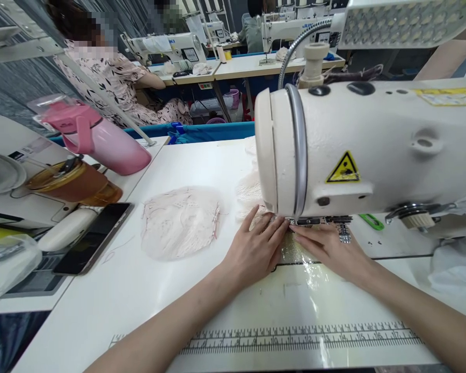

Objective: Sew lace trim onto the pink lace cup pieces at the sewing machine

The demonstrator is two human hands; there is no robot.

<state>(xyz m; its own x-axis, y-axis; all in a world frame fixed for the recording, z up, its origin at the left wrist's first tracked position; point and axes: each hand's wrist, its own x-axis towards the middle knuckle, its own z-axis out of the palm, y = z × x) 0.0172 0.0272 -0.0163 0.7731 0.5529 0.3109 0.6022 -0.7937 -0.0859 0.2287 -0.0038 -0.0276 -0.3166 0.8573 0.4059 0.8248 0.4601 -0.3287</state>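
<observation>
My left hand [256, 247] lies flat with fingers stretched out, pressing a pale lace fabric piece [249, 192] on the bed under the head of a white sewing machine [373, 150]. My right hand [330, 248] also lies flat, fingers extended toward the needle area, touching the fabric at the throat plate. The fingertips of both hands nearly meet below the presser foot, which the machine head mostly hides.
A stack of pale pink lace pieces [180, 221] lies left of my hands. A pink bottle [97, 139], an amber jar [73, 181] and a phone [95, 237] sit at the left. A printed ruler [295, 339] runs along the table's front edge. Another person sews at the back left.
</observation>
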